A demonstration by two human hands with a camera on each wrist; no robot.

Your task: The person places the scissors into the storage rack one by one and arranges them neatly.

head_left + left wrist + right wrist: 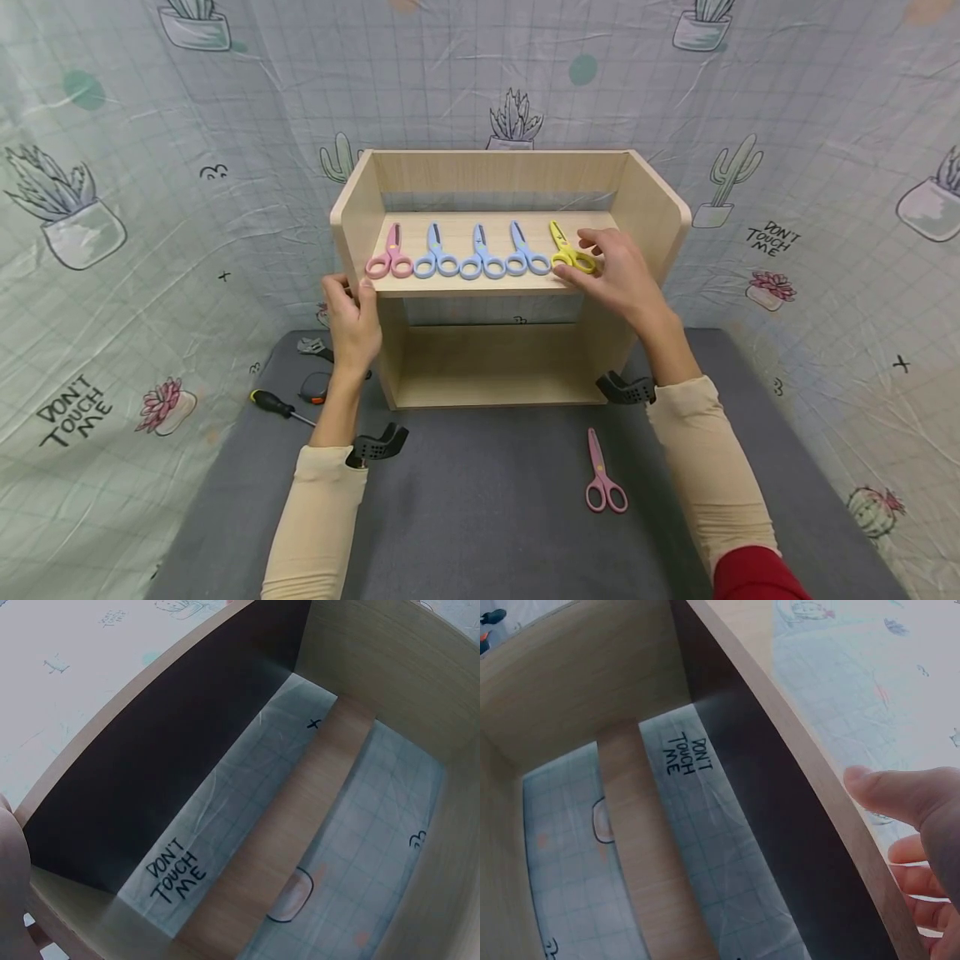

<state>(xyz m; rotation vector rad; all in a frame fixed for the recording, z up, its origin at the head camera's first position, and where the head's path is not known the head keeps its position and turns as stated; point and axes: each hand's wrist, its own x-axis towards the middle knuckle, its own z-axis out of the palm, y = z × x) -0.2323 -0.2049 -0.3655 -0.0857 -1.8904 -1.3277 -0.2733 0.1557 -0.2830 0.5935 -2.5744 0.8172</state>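
Observation:
A light wooden two-tier shelf [487, 287] stands on the grey table. My left hand [352, 325] grips the front of its left side panel, thumb in front and fingers round the outer side. On the upper tier lie pink scissors [391, 254], three blue pairs of scissors [480, 254] and yellow scissors [561, 247], in a row with blades pointing back. My right hand [618, 271] is over the yellow scissors, its thumb touching the handle and its fingers spread. The right wrist view shows this thumb [892, 791] apart from the fingers; the scissors are out of sight there.
Another pair of pink scissors [600, 479] lies on the table [480, 500], front right. Left of the shelf are a screwdriver [273, 405], a round dark tape measure [315, 387] and an adjustable wrench [313, 346]. A patterned sheet [465, 75] hangs behind and at both sides.

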